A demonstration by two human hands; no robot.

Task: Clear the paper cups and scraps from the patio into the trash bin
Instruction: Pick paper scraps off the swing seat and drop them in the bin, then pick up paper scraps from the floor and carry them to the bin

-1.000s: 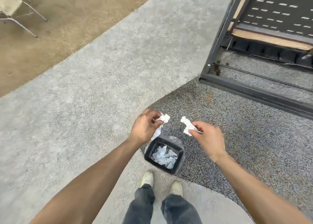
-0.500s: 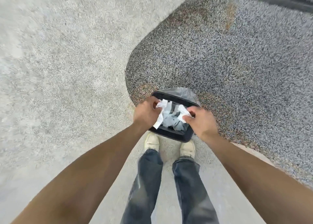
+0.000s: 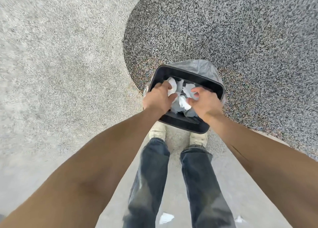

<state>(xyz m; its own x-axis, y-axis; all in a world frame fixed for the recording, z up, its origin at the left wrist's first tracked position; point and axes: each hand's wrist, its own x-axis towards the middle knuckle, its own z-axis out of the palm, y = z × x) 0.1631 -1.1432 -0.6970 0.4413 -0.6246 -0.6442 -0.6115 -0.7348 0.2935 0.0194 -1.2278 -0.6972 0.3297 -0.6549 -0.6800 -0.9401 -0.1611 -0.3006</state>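
Note:
A small black trash bin (image 3: 185,72) with a clear plastic liner (image 3: 202,66) stands on the patio floor just in front of my shoes. Several crumpled white papers (image 3: 182,103) lie inside it. My left hand (image 3: 157,99) is over the bin's left side, thumb and forefinger pinching a white paper scrap (image 3: 173,87). My right hand (image 3: 205,103) hovers over the bin's right side with its fingers apart. A second white scrap (image 3: 188,90) sits just past its fingertips, inside the bin's mouth.
Two white scraps lie on the smooth concrete behind my legs, one (image 3: 166,217) between them and one (image 3: 240,219) to the right. Dark speckled paving (image 3: 223,29) curves around the bin; pale rough concrete (image 3: 60,55) spreads to the left.
My view tipped down from the patio onto the bin. Both hands dropped with their scraps from above the bin into its mouth, and my right fingers have spread off their scrap.

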